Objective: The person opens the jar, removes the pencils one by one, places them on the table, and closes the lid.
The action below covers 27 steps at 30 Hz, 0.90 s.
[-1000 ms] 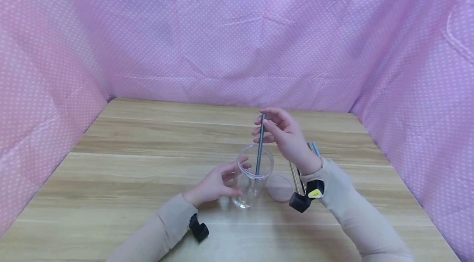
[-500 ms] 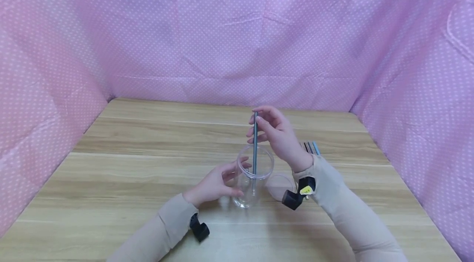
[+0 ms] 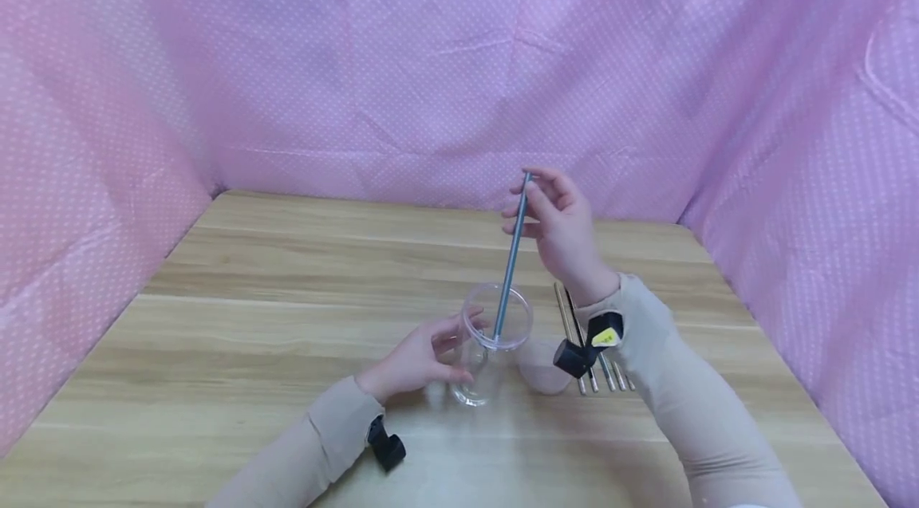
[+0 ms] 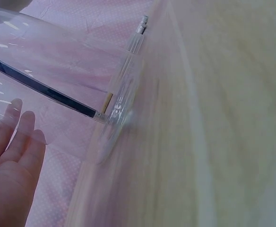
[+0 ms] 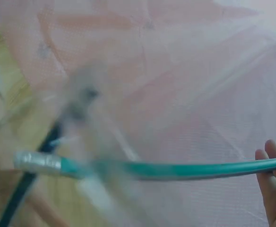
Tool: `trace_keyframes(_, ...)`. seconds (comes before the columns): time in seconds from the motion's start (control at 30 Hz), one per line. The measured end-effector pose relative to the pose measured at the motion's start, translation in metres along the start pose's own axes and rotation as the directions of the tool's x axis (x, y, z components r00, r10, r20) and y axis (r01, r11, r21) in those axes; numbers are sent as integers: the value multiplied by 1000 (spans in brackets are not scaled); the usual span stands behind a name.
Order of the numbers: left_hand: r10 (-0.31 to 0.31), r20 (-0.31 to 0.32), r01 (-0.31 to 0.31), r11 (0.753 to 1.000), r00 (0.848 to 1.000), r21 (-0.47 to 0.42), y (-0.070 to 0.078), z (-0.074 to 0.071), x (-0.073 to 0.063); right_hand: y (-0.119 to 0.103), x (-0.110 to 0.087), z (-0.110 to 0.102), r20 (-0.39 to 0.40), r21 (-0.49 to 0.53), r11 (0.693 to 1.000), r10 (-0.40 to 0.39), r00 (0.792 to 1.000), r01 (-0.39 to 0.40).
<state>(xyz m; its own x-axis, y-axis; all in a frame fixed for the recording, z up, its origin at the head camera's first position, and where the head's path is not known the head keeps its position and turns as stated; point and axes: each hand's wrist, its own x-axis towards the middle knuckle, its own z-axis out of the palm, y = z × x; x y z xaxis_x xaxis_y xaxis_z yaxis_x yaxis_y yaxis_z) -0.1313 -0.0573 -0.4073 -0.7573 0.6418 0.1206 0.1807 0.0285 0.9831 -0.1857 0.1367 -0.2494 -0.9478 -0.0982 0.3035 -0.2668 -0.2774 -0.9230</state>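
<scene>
A tall clear cup [image 3: 514, 344] stands on the table, and my left hand [image 3: 415, 354] holds it, thumb in front and fingers behind. My right hand [image 3: 563, 227] pinches the upper end of a slim teal stick [image 3: 514, 249] with a silver end. It slants to the upper right, its lower end inside the cup. Through the cup wall in the left wrist view, a dark-looking stick [image 4: 43, 90] with a silver tip appears. The right wrist view is blurred; the teal stick crosses it, and a second dark bar lies behind at lower left.
Right of the cup lies a round clear lid [image 3: 540, 374]. Several slim sticks [image 3: 563, 309] with silver ends lie side by side on the wooden table [image 3: 287, 253], partly hidden under my right wrist. Pink dotted cloth [image 3: 459, 77] hangs around the back and sides.
My right hand first moved left and brought the stick upright in the cup, then lifted it up and to the right, tilting it. The left hand and cup have stayed put.
</scene>
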Motion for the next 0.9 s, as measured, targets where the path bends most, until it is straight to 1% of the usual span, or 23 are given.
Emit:
trace_keyframes(0.07,-6,3,6,1000,1000,-13,-1,0,-1,-8,7,-6,-16,113,993,21,1000,-20)
trace_keyframes(0.13,-6,0,6,1000,1000,-17,-3,0,-1,-17,14,-13,-14,200,978,60,998,-56)
trace_keyframes(0.17,-5,-3,5,1000,1000,-19,-3,0,-1,-21,18,-18,-6,230,970,81,997,-78)
trace_keyframes(0.23,-4,-4,4,1000,1000,-16,-3,-1,-1,-26,22,-29,23,255,956,146,989,-147)
trace_keyframes(0.3,0,1,0,1000,1000,-13,-3,-1,0,-28,24,-39,47,216,946,236,971,-241)
trace_keyframes(0.37,3,13,-2,1000,1000,-14,-3,-1,0,-27,22,-50,54,151,931,328,943,-332)
trace_keyframes(0.43,4,25,-4,1000,1000,-18,-3,-2,1,-23,19,-61,37,87,913,397,917,-399)
trace_keyframes(0.47,3,29,-2,1000,1000,-19,-3,-2,1,-20,18,-67,28,54,906,419,908,-420)
trace_keyframes(0.53,3,32,-2,1000,999,-20,-4,-2,1,-15,14,-80,14,11,899,437,899,-437)
trace_keyframes(0.63,5,24,-5,1000,1000,-16,-4,-2,2,-7,10,-99,31,-34,895,445,895,-444)
trace_keyframes(0.8,6,11,-6,1000,1000,8,-5,-2,3,5,5,-128,64,-194,870,473,879,-454)
trace_keyframes(0.83,4,11,-4,1000,1000,8,-5,-2,4,7,4,-134,64,-223,864,476,877,-452)
trace_keyframes(0.9,4,13,-4,1000,1000,8,-5,-3,4,11,3,-145,71,-243,863,472,879,-443)
